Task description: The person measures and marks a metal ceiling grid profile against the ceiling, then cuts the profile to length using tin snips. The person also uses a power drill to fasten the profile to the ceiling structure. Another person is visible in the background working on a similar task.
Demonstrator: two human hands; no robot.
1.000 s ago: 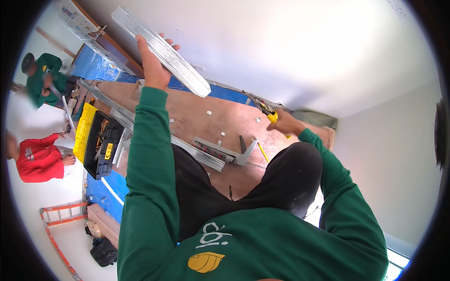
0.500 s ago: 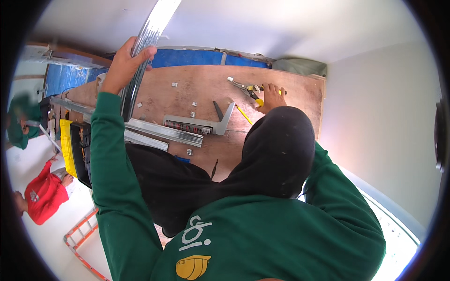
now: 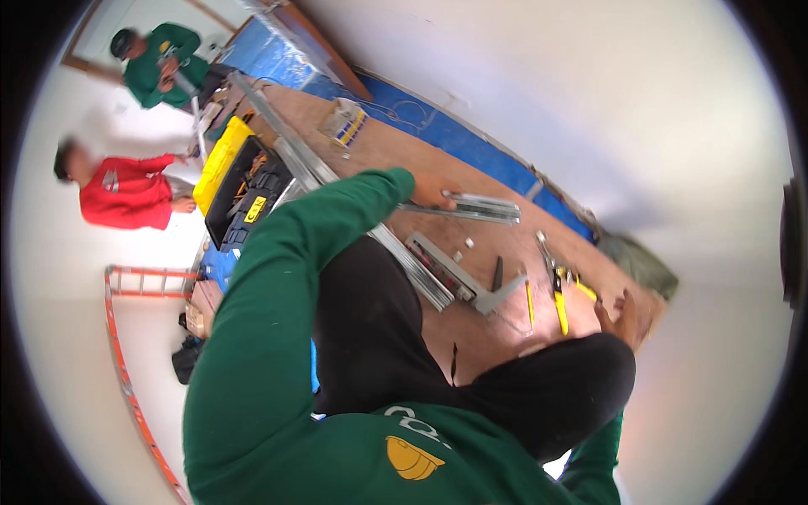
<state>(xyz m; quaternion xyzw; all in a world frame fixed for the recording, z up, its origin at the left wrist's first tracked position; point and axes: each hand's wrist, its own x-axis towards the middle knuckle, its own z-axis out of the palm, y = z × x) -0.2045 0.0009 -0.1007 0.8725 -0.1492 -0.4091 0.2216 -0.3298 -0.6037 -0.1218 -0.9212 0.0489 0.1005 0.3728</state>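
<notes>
My left hand is closed round a short silver metal channel lying low over the plywood board, partly behind my sleeve. My right hand is open beside the yellow-handled snips, which lie on the board, its fingers apart near the board's right end. Between my hands are a grey caulking gun with a cartridge, a yellow pencil, a dark slim tool and small pale pieces. Longer metal channels lie along the board at the left.
A yellow-and-black toolbox sits left. Two co-workers stand beyond it, one in green, one in red. An orange ladder is at lower left, a white bag on the board, a grey-green bundle at the wall.
My left hand has swung down and right with the metal channel, lowering it to the board. My right hand has let go of the snips, which now lie flat, and moved right of them.
</notes>
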